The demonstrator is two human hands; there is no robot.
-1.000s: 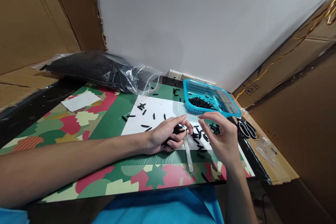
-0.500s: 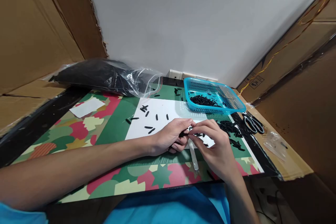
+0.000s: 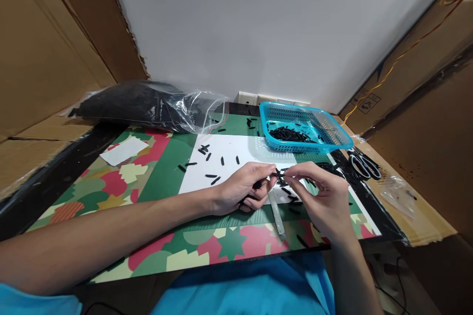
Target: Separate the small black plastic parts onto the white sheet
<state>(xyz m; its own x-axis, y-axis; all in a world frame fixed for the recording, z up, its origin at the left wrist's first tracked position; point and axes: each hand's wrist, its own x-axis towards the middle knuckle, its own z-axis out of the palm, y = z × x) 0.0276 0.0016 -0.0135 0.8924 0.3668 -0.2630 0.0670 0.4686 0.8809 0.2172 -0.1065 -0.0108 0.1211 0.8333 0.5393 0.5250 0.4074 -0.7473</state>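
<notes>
A small, thin black piece (image 3: pixel 279 174) spans the gap between my two hands over the white sheet (image 3: pixel 229 147). My left hand (image 3: pixel 242 188) pinches one end between thumb and forefinger, and more black stuff shows within its curled fingers. The thumb and forefinger of my right hand (image 3: pixel 325 197) close on the other end. Beneath the hands several similar black pieces lie scattered on the sheet. A narrow pale-handled tool (image 3: pixel 277 216) lies just below, its upper end by my left fingers. Part of the pile near my right hand is hidden behind it.
Behind the hands stands a blue perforated basket (image 3: pixel 306 145) holding many black pieces. A clear bag (image 3: pixel 148 108) full of black material lies at the back left. Scissors (image 3: pixel 364 163) and a small plastic bag (image 3: pixel 397 197) lie to the right. Cardboard walls (image 3: pixel 424 133) flank the table.
My right hand has moved right, away from my left hand, so the black piece between the fingertips now shows. The left hand stays closed; the view has shifted slightly.
</notes>
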